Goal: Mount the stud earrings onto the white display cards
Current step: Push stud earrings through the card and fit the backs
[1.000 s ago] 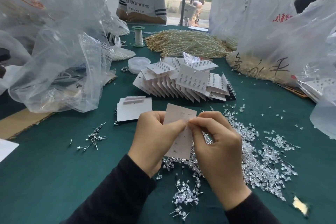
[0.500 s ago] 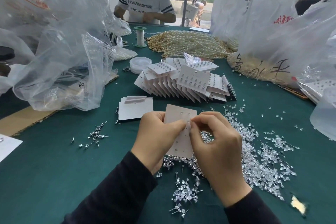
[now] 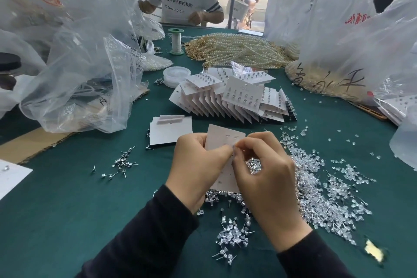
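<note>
The left hand (image 3: 198, 169) grips a white card (image 3: 225, 140) by its edge; the right hand (image 3: 268, 178) pinches a stud (image 3: 233, 147) against it, fingers curled

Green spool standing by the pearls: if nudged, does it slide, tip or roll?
It probably tips: the green spool stands upright and is tall against its narrow flanges. Once down it would likely roll, being round, though the pearl strands beside it might stop it. It looks light, so a small nudge may do.

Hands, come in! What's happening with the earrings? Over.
Left hand grips white card. Right hand pinches at card, studs in palm. Nothing blocking.
</note>
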Demonstrator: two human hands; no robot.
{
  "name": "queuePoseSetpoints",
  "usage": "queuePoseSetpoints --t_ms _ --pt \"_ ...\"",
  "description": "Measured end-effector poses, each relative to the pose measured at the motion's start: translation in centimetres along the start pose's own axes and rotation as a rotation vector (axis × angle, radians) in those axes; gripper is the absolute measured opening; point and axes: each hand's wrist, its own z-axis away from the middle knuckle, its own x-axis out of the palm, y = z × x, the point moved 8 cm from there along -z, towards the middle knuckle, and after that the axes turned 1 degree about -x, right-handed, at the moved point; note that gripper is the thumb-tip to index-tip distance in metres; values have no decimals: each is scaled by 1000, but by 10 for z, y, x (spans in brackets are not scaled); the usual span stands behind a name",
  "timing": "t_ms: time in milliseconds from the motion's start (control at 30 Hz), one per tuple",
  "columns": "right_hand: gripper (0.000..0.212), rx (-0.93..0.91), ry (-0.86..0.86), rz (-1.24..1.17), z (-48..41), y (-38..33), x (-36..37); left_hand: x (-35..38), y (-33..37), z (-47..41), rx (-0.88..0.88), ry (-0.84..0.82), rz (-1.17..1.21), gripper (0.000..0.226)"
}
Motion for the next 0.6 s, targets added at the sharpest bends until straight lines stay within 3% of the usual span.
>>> queuePoseSetpoints --t_ms 167,300,367,433,500,600 --pt "6 -13 44 10 -2 -3 -3 2 8 0 -17 -136 -69 6" --pt "14 153 106 -151 -3 11 -15 7 20 2 -8 -492 -195 45" --pt "17 330 85 -309 0 27 -14 -10 22 -6 53 -410 -394 43" --pt "14 510 62 -495 5 41 -12 -25 18 -14 110 -320 -776 31" --pt "13 679 62 -670 11 53 -9 -24 -1 -13 70 -408 -1136 48" --pt "10 862 68 -884 19 61 -1 -11 -16 -8 63 -500 -1267 51"
